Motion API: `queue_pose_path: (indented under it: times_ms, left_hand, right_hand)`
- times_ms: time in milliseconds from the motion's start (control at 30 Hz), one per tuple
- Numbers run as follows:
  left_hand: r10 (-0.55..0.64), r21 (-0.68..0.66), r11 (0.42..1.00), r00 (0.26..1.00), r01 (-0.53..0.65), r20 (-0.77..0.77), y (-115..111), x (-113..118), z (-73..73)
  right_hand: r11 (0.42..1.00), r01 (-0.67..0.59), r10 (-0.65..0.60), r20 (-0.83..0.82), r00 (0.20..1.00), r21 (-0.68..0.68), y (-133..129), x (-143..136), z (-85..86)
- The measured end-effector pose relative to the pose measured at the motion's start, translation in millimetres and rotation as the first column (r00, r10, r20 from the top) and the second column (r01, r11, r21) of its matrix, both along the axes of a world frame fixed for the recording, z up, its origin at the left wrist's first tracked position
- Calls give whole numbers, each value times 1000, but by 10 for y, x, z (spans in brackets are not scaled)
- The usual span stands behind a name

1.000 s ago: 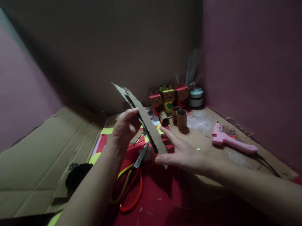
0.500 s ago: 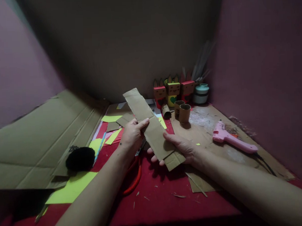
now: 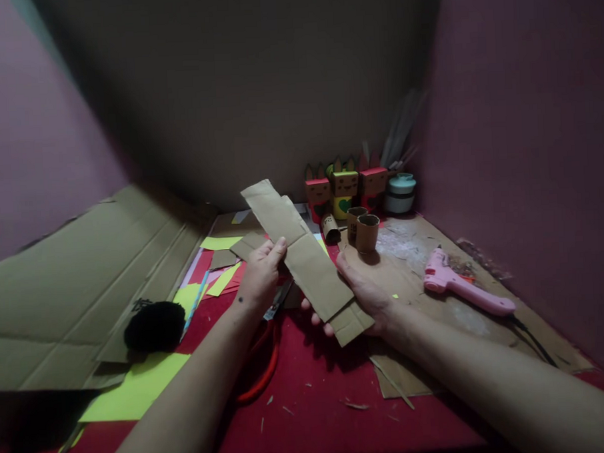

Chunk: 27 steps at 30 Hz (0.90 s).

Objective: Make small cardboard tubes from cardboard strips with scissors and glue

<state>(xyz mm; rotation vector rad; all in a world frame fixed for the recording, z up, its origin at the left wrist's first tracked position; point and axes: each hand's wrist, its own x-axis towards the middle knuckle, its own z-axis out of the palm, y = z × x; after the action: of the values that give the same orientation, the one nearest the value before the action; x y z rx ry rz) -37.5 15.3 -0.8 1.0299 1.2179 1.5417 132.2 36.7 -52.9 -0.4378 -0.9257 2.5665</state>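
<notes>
Two overlapping cardboard strips (image 3: 311, 263) are held up at a slant over the red-covered table (image 3: 310, 420). My left hand (image 3: 264, 271) pinches their left edge, thumb on top. Beneath the lower end lies my right hand (image 3: 362, 290), its thumb along the right edge and fingertips showing past the left edge. Under my left wrist are red-handled scissors (image 3: 268, 368), partly hidden by the forearm. Just beyond the strips stand short cardboard tubes (image 3: 368, 234), with another tube (image 3: 331, 228) lying on its side.
A pink glue gun (image 3: 465, 289) with a cord lies on a cardboard sheet at right. Cardboard figures (image 3: 345, 184) and a teal pot (image 3: 401, 194) stand at the back. Left are a black fuzzy ball (image 3: 155, 326), yellow paper (image 3: 139, 387) and a large cardboard sheet (image 3: 59, 290).
My right thumb has shifted from the face of the strips toward their right edge. My left hand still grips the left edge. The view has shifted slightly.
</notes>
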Motion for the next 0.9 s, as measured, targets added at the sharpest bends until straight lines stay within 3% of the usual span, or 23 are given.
queue_pose_path:
  times_ms: [200, 433, 567, 900]
  left_hand:
    - [226, 173, 958, 974, -227, 24, 96, -328, 89]
    - [221, 65, 974, 974, -218, -42, 241, -664, 31]
    - [173, 34, 985, 980, -170, -103, 218, -666, -4]
    - [86, 1, 996, 959, -89, -271, 181, -596, -49]
  right_hand:
    - [999, 24, -23, -12, 1000, 45, -4, 9, 61]
    - [1000, -13, 12, 63, 998, 17, -27, 58, 152]
    - [998, 67, -66, 69, 995, -13, -37, 57, 177]
    - [993, 107, -104, 78, 992, -41, -38, 53, 195]
